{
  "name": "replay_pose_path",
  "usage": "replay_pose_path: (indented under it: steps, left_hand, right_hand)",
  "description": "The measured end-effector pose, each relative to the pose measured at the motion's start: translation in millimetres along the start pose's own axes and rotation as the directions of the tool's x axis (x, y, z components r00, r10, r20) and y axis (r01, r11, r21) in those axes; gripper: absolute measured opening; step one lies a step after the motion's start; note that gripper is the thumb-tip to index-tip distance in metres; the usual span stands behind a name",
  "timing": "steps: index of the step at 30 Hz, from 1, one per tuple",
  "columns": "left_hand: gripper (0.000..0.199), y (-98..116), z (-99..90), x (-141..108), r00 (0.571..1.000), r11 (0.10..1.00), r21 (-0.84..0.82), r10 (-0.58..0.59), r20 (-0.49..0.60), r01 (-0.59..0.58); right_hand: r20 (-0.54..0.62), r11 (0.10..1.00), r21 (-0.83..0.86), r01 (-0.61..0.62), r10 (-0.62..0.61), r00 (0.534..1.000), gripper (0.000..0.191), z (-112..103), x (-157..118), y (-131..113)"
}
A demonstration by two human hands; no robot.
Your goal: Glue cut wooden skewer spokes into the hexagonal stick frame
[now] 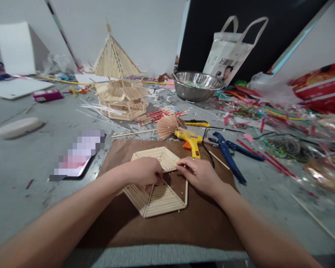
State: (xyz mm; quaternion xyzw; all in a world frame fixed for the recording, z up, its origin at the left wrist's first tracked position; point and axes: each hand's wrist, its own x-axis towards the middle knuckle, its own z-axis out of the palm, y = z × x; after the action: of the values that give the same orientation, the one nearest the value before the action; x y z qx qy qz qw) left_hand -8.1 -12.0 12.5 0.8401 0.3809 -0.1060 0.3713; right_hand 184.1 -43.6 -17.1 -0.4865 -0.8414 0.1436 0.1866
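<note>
A six-sided panel of thin wooden sticks (166, 204) lies on a sheet of brown paper. Rows of sticks fill most of its wedges, while brown paper shows through the right-hand one. My left hand (145, 171) rests over the panel's left side, fingers curled down near its centre; what they grip is hidden. At the upper right corner, my right hand (201, 175) pinches the end of a wooden stick (170, 170) along the filled wedge's edge. Just beyond lies a yellow glue gun (190, 140), beside dark blue cutting pliers (229, 154).
Behind stands a stick-built pavilion model (120, 96) with a pointed roof. A metal bowl (197, 87), a white tote bag (223, 52) and scattered colourful scraps fill the back right. To the left are a phone (80, 156) and a white oval case (19, 127). Brown paper (162, 236) covers the front.
</note>
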Motion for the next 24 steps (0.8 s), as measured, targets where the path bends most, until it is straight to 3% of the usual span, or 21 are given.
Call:
replay_pose_path:
  steps: [5, 10, 12, 21, 24]
  left_hand:
    - [0.023, -1.9, -2.3, 0.0, 1.0, 1.0, 0.017, 0.011, -0.019, -0.011]
    - [0.026, -2.9, -8.8, 0.1, 0.951, 1.0, 0.014, 0.026, -0.307, -0.023]
    - [0.028, 0.8, -8.3, 0.0, 0.932, 0.997, -0.041, 0.045, -0.359, -0.063]
    - [0.024, 5.0, 5.5, 8.2, 0.963, 0.982, -0.137, 0.09, -0.255, -0.128]
    - [0.022, 2.8, 2.8, 7.4, 0.956, 0.971, -0.179, 0.104, -0.273, -0.156]
  right_hand:
    - [-0.008, 1.0, -0.003, 0.014, -0.014, 1.0, 0.021, -0.4, 0.0, -0.2]
    - [-0.022, 0.999, -0.007, 0.053, -0.053, 0.998, 0.019, -1.6, -0.5, -3.7]
    - [-0.022, 0.997, -0.005, 0.082, -0.082, 0.996, 0.019, -1.8, -1.0, -6.1]
    - [0.0, 0.985, -0.008, 0.173, -0.173, 0.985, 0.02, -1.8, -2.6, -13.1]
    - [-0.049, 0.992, 0.001, 0.125, -0.125, 0.991, 0.021, -5.4, -1.6, -8.5]
